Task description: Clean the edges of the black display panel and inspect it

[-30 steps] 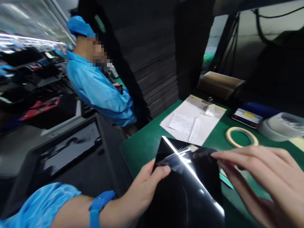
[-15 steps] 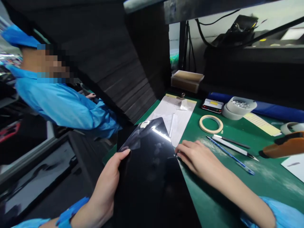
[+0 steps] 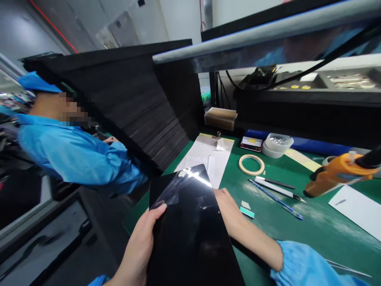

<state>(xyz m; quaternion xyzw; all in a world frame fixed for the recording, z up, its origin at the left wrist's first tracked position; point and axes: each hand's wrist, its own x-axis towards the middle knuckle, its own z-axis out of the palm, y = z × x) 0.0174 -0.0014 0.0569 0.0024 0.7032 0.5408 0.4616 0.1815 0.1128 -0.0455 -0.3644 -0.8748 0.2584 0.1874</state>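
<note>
The left hand is gripping the left edge of a flat, glossy, black rectangular panel; the thumb is pressing on its face, and the other fingers are passing out of sight underneath. Clear plastic film is lying across the panel's upper left corner, near the thumb. The right hand is reaching behind the panel's right edge; its fingertips are hidden, so whether they are pinching or spread cannot be told. The panel is being held tilted over the left side of a green worktop.

Just right of the right hand, a small teal-and-white strip is lying on the worktop. Beyond it, a slim blue pen and a long white pointed tool are lying close together. A clipboard bearing white paper is occupying the far left corner, partly covered by the panel. Right of it, a cream ring of tape is lying flat. Along the far edge, round white plastic tubs are holding metallic pieces. Toward the right edge, an orange cylindrical tool is showing above a white sheet. Outside the left edge, a co-worker in blue clothing is facing right.
</note>
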